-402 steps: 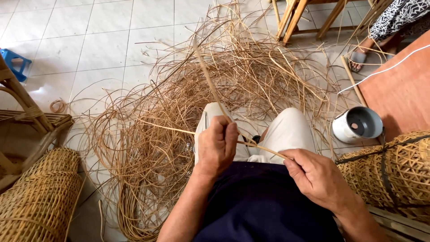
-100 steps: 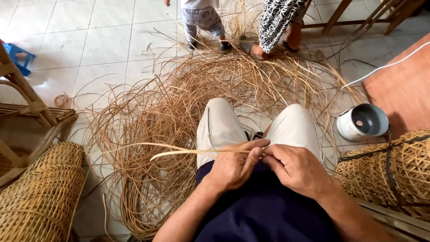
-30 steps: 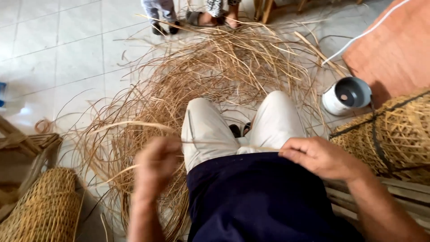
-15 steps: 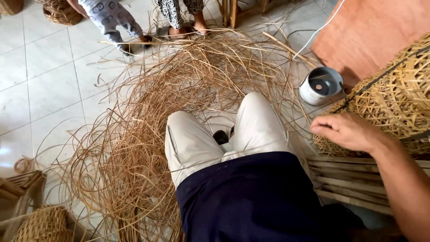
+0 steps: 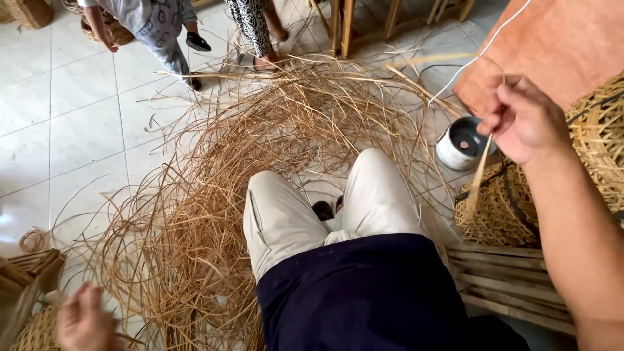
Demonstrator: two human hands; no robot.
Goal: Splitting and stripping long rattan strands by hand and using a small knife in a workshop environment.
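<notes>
Wearer's body, seen from above: dark navy top [image 5: 370,292] covering the torso; pale beige trousers [image 5: 286,214] on both legs; black footwear [image 5: 323,210] between the knees. Right hand [image 5: 526,120] and left hand [image 5: 84,322] bare, forearms unsleeved.

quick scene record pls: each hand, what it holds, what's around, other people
right hand: raised, grip shut on a pale rattan strip that hangs down from it
left hand: low at lower left, blurred, by the rattan pile; grip unclear
near right hand: white pot, woven cane roll, white cord
seat side: wooden slats
floor: pale tiles
other people: two at the top edge, legs and feet only
</notes>
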